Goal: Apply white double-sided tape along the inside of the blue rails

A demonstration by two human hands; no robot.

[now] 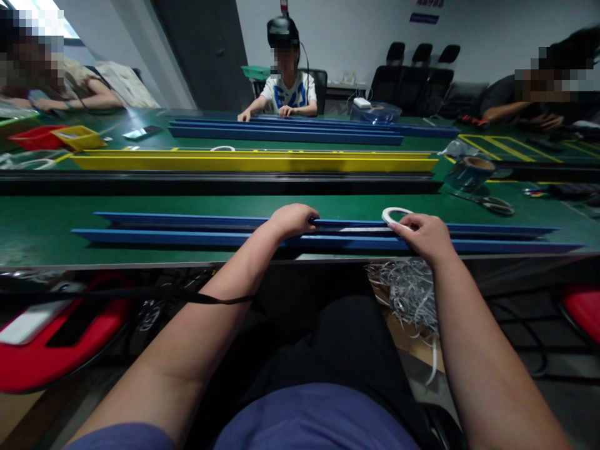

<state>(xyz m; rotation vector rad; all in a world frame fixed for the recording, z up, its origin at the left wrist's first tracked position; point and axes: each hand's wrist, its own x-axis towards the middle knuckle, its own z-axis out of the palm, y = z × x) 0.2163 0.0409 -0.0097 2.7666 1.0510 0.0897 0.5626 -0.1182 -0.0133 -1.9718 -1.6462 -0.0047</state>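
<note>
At 12 o'clock on the bench [42, 228], left hand [293, 220] clamps a stiff blue rail [187, 236]; right hand [415, 236] pinches a light, springy white tape ring [396, 214] at its rim.

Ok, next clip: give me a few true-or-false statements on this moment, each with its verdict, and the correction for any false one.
1. The left hand rests on a blue rail. True.
2. The scissors are in the left hand. False: they lie on the green bench, off to the right of both hands.
3. The right hand holds a white loop. True.
4. The person across the bench wears nothing on their head. False: a dark device sits on their head.
</note>
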